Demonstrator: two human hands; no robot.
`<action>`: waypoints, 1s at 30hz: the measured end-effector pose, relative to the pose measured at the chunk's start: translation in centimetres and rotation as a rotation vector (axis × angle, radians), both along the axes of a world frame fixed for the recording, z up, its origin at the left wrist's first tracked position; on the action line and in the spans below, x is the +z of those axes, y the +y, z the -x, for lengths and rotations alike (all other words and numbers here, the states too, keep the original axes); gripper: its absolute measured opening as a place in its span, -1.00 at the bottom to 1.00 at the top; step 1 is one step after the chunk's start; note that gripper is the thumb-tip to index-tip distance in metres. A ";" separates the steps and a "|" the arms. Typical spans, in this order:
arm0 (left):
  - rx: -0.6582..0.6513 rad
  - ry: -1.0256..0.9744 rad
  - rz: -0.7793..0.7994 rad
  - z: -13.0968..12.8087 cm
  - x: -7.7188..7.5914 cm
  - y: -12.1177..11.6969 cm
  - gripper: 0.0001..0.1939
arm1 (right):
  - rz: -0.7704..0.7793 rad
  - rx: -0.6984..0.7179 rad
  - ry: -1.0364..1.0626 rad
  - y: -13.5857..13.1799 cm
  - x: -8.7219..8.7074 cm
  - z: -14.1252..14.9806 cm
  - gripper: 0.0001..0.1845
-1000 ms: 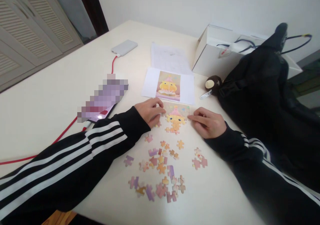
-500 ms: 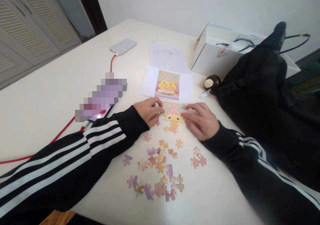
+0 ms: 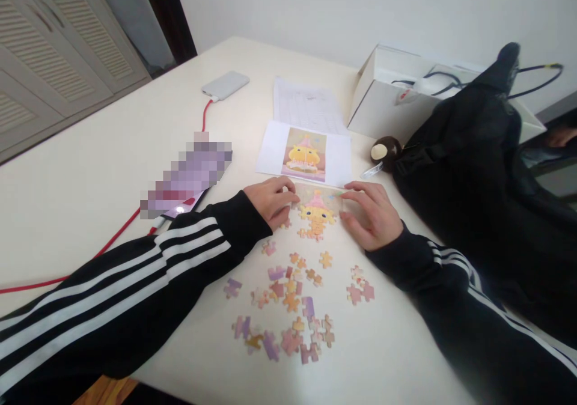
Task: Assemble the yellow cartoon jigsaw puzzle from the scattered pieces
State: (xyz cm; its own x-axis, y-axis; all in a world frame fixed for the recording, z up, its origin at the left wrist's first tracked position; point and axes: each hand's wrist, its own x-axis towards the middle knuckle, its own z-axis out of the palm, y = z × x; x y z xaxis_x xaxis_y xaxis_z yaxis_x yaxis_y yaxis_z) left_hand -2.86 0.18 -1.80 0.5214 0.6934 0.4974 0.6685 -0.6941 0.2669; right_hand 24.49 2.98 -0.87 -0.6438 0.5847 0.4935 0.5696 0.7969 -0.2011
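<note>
A partly joined jigsaw puzzle (image 3: 316, 204) with a yellow character in a pink hat lies flat in front of me. At its left edge rests my left hand (image 3: 270, 202), fingers bent and a little apart, with the fingertips touching the border. My right hand (image 3: 373, 217) is at the opposite edge, its fingers spread and its index fingertip by the top right corner. Nearer to me, several loose puzzle pieces (image 3: 291, 301) in purple, pink and yellow are scattered. A small group of pink pieces (image 3: 355, 294) sits to the right.
Beyond the puzzle lies a printed reference picture (image 3: 306, 155), with another paper sheet (image 3: 309, 101) behind it. On the left a phone (image 3: 187, 179) is joined by a red cable to a power bank (image 3: 225, 85). A black bag (image 3: 469, 152) and white box (image 3: 372, 104) stand at right.
My right hand has shifted right and its fingers have spread, uncovering the puzzle's right side. My left hand stays at the left edge. The whole view has moved slightly.
</note>
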 end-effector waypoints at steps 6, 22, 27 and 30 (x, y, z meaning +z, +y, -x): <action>-0.037 -0.039 -0.027 0.2 -0.6 0.2 -0.78 | 0.038 -0.011 -0.045 0.1 -0.4 -0.1 -0.66; -0.022 0.030 -0.016 0.1 -0.4 0.2 -0.77 | 0.040 0.015 -0.124 -0.2 -0.6 0.0 -0.58; -0.022 0.018 -0.015 0.1 -0.4 0.2 -0.74 | 0.035 0.031 -0.052 0.0 -0.5 -0.2 -0.81; -0.021 0.009 -0.028 0.1 -0.4 0.2 -0.75 | 0.008 0.048 -0.024 0.1 -0.5 -0.3 -0.75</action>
State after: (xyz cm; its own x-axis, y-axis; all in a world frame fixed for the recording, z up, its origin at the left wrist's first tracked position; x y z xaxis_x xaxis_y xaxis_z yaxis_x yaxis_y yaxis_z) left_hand -2.99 0.40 -2.20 0.5399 0.6684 0.5116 0.6562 -0.7149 0.2416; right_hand 24.82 3.11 -1.39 -0.6828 0.5566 0.4733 0.5354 0.8219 -0.1942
